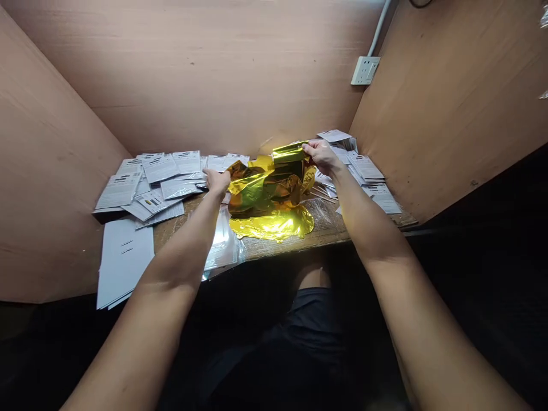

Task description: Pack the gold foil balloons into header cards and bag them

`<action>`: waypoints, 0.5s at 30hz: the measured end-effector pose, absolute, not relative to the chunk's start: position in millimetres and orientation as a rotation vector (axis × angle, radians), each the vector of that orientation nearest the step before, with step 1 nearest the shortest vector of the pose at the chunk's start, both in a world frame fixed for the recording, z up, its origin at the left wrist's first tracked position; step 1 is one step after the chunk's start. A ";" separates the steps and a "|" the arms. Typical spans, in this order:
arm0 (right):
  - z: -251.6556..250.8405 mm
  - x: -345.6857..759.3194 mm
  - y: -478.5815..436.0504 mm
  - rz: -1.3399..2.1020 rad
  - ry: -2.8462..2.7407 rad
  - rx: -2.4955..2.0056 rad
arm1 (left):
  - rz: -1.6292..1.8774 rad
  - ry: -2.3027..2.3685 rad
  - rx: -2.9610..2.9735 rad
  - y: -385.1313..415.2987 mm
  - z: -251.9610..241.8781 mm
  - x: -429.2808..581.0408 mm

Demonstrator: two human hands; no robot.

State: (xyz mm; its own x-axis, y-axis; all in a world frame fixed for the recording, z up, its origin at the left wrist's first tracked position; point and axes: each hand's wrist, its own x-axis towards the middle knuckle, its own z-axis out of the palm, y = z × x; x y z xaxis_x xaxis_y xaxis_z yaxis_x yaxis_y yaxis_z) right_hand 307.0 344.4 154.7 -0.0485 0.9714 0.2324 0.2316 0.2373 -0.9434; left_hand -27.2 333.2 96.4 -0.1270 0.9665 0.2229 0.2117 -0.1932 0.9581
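A shiny gold foil balloon (274,197), uninflated and creased, is spread over the middle of the wooden bench. My left hand (217,181) pinches its left edge. At the upper right, my right hand (322,155) is closed on a folded part of the gold foil, thumb on top, raised a little above the bench. The lower part of the foil lies flat near the front edge. Below my left hand is a stack of clear plastic bags (223,242), partly hidden by my left forearm.
White printed packets (160,166) are heaped at the back left, with more packets (366,168) at the back right. White card sheets (124,257) overhang the front left edge of the bench (329,225). Thin sticks (324,193) lie right of the foil. Wooden panels enclose three sides; a socket (365,70) is mounted on the back one.
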 end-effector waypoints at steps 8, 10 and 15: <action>204.9 290.8 318.0 0.988 -1.691 -0.920 | 1.343 1.080 2.405 341.3 188.9 51.3; 211.3 290.3 314.1 0.959 -1.710 -0.909 | 1.142 1.061 2.475 336.9 206.4 66.2; 197.7 302.9 264.4 0.545 -1.796 -1.099 | 0.971 1.177 2.619 283.4 207.0 66.4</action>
